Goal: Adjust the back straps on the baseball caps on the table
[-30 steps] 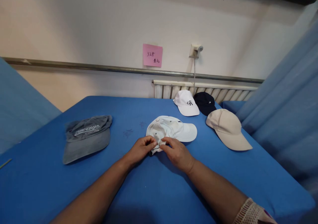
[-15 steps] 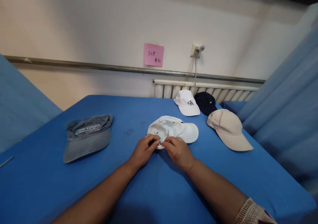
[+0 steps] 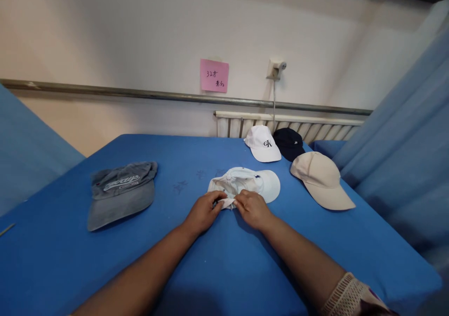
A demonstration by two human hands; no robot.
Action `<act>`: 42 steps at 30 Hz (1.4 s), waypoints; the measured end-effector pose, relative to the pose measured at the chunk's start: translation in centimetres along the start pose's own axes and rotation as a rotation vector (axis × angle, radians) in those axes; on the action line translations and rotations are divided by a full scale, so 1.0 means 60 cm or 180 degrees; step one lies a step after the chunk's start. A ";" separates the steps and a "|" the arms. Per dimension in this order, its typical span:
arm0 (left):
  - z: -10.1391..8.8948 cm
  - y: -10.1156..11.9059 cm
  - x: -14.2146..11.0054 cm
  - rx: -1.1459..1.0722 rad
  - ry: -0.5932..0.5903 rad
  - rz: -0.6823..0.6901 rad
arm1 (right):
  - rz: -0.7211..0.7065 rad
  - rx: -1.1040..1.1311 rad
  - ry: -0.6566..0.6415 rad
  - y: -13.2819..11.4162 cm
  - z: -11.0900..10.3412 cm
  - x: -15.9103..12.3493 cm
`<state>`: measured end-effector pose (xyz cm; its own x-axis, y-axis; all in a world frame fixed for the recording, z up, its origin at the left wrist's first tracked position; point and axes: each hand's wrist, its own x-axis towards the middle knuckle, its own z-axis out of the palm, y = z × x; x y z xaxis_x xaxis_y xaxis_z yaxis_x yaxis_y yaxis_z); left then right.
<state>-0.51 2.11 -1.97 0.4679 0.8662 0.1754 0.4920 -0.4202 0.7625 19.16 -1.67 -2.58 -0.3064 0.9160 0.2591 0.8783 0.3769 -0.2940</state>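
A white baseball cap (image 3: pixel 242 178) with a small dark blue emblem lies on the blue-covered table, its brim toward the right. My left hand (image 3: pixel 205 211) pinches the near edge of this cap between thumb and fingers. Close beside it, my right hand (image 3: pixel 253 208) is closed on the same edge, a short way to the right. The strip of the cap between my fingertips shows as a pale band. Finer detail of the strap is hidden by my fingers.
A grey cap (image 3: pixel 122 192) lies to the left. At the back right are a white cap with black letters (image 3: pixel 263 144), a black cap (image 3: pixel 289 143) and a beige cap (image 3: pixel 322 178). Blue curtains (image 3: pixel 403 157) hang at both sides; a radiator (image 3: pixel 242 125) stands behind the blue table (image 3: pixel 140 269).
My fingers have shifted along the cap's near edge, and the crown has settled lower and flatter. More of the dark emblem shows. Both hands still hold the cap.
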 end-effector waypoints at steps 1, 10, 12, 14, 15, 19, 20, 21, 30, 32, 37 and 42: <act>0.001 -0.003 0.002 -0.0067 0.0031 -0.0034 | -0.0024 0.0011 -0.0013 0.001 0.001 0.001; -0.001 -0.001 0.013 -0.0785 -0.0243 -0.0331 | 0.0166 0.0724 0.0215 0.010 0.008 0.000; -0.001 0.008 0.009 -0.0700 -0.0304 -0.0278 | 0.0373 0.0970 0.0264 0.011 0.009 0.000; 0.001 0.013 0.005 -0.0573 -0.0349 -0.0245 | 0.0543 0.1107 0.0260 0.012 0.011 0.001; 0.003 0.014 0.005 -0.0557 -0.0349 -0.0253 | 0.0589 0.1159 0.0261 0.013 0.013 0.002; 0.009 0.007 0.013 -0.0989 -0.0236 -0.0470 | 0.0463 0.1441 0.0377 0.018 0.016 0.003; 0.010 0.005 0.016 -0.1131 -0.0226 -0.0555 | 0.0344 0.1533 0.0440 0.018 0.016 0.001; 0.010 0.002 0.018 -0.1243 -0.0225 -0.0633 | 0.0189 0.1626 0.0496 0.019 0.016 0.000; 0.010 -0.006 0.022 -0.1359 -0.0223 -0.0709 | -0.0229 0.2064 0.0629 0.024 0.026 -0.002; 0.011 -0.005 0.022 -0.1318 -0.0194 -0.0698 | -0.0247 0.2185 0.0592 0.027 0.027 0.000; 0.013 -0.004 0.023 -0.1375 -0.0114 -0.0752 | -0.0304 0.2311 0.0546 0.035 0.020 -0.003; 0.002 -0.003 0.026 -0.1619 -0.0184 -0.0885 | -0.0387 0.1952 0.0721 0.029 0.017 -0.006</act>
<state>0.21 3.49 -1.94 0.4180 0.9032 -0.0975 0.1943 0.0159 0.9808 20.44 -1.23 -4.14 -0.2464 0.8357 0.4908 0.4539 0.5469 -0.7034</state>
